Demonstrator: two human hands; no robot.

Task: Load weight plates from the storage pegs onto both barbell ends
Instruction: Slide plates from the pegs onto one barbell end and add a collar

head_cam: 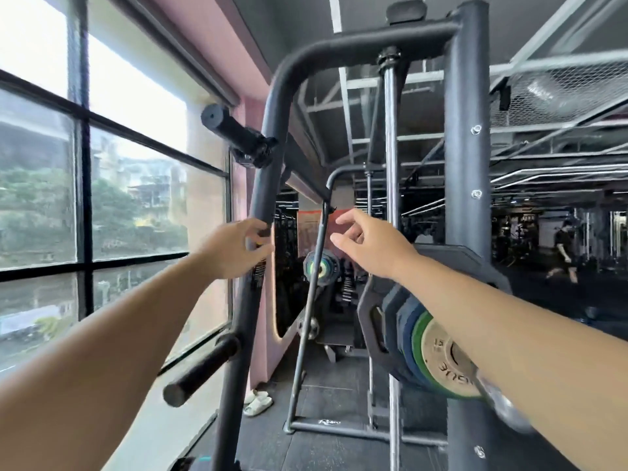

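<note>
Though both arms reach forward, neither carries a plate: the right hand (367, 248) spreads its fingers on nothing; the left hand (234, 248) curls at the post (268, 185), grip unclear through blur. Below the right fingers the plates (438, 355) sit stacked, their hub partly hidden by the forearm. Likely heavy, rigid, smooth: take a rim with 2 hands. Above and below the left fingers, the pegs (200, 372) look bare.

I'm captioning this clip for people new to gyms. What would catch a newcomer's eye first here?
Two bare arms stretch forward: the left hand at the dark frame tube, the right hand open in mid-air. Lower right, a stack of weight plates sits beneath the right forearm, green-rimmed one outermost.
</note>
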